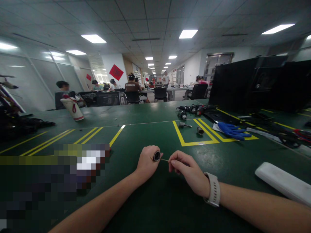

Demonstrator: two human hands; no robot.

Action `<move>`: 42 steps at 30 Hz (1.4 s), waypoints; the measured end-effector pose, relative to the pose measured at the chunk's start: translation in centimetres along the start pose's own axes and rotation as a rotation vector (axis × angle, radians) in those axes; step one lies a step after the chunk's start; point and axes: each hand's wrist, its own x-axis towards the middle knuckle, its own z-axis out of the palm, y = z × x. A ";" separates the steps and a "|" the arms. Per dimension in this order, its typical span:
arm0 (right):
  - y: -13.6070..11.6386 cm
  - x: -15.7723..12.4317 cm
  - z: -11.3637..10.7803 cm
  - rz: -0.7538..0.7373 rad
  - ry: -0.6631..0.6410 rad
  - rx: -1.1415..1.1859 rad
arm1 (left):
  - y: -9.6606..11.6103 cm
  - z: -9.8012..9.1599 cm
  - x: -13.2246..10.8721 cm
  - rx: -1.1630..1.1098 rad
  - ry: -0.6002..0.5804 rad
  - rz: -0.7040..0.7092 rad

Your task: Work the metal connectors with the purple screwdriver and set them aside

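Observation:
My left hand (pixel 148 161) is closed around a small round hollow metal part (pixel 156 156), its dark open end turned toward my right hand. Between thumb and fingers, my right hand (pixel 186 168) pinches a thin metal rod (pixel 164 160), whose far tip reaches the mouth of the hollow part. Whether the tip is inside or only at the rim I cannot tell. On the table beyond, within yellow tape, lie a metal piece with a thin shaft (pixel 185 125) and a short metal cylinder (pixel 200 130).
Several dark metal fittings (pixel 191 109) lie farther back. Blue gloves (pixel 232 130) and a black computer case (pixel 243 84) stand to the right, with a white long object (pixel 283 183) nearer. A pale cup (pixel 73 108) is at the left; a blurred patch covers the left front. People sit beyond the green table (pixel 141 115).

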 end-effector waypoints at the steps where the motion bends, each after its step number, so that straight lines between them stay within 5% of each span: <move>1: 0.1 0.0 0.0 0.002 -0.007 0.011 | 0.0 0.0 0.0 -0.009 -0.002 0.000; 35: 0.7 0.0 0.0 -0.035 -0.002 0.169 | 0.4 -0.1 0.2 -0.263 -0.034 -0.064; 42: 0.0 -0.4 -0.2 -0.091 -0.001 -0.040 | 0.3 -0.1 0.2 -0.271 -0.035 -0.083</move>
